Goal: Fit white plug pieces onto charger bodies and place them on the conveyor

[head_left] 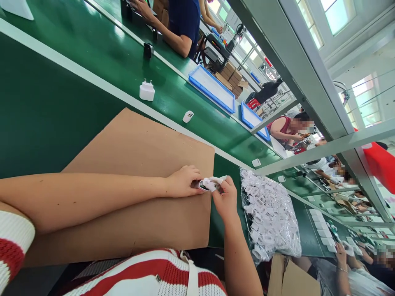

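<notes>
My left hand is closed around a small white charger housing, with its open end facing right and a bit of dark and green circuit board showing inside. My right hand wears white finger covers; its thumb and index finger are pinched at that open end, touching the housing. Whether a separate small part sits between these fingertips is hidden. Both hands are over the right edge of a brown cardboard sheet on the green table.
A clear plastic bag of many white housings lies right of my right hand. Beyond a pale rail, a green conveyor belt carries a white plug charger and a white housing. Blue trays line its far side. Co-workers sit around; a metal frame slants overhead.
</notes>
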`<action>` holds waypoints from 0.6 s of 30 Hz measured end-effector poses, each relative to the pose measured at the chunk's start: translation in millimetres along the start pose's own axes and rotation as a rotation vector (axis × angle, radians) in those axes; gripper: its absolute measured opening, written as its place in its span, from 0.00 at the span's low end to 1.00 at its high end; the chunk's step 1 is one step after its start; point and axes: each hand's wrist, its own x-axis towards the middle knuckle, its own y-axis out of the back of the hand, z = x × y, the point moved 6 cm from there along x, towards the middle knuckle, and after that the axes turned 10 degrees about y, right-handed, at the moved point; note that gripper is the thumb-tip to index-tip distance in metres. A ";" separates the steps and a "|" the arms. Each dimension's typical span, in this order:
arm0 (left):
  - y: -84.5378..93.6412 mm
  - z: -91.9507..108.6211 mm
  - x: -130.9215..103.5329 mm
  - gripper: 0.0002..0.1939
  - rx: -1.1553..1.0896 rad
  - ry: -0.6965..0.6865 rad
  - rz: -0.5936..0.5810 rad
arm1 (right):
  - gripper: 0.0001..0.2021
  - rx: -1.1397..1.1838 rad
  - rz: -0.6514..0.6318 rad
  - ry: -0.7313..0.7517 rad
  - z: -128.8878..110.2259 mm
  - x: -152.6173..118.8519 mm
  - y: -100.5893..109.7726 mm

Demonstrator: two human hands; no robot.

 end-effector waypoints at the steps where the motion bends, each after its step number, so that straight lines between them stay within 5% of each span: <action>1: -0.4 -1.0 0.1 0.14 -0.006 0.003 -0.002 | 0.10 -0.014 0.017 0.037 -3.0 0.3 2.8; 9: -4.1 -6.5 1.8 0.13 -0.031 0.009 0.009 | 0.18 -0.147 -0.103 0.168 -14.2 0.4 -7.8; 18: -1.0 -3.5 1.2 0.14 -0.044 -0.020 0.049 | 0.12 -0.205 -0.228 0.059 -7.2 11.2 -11.8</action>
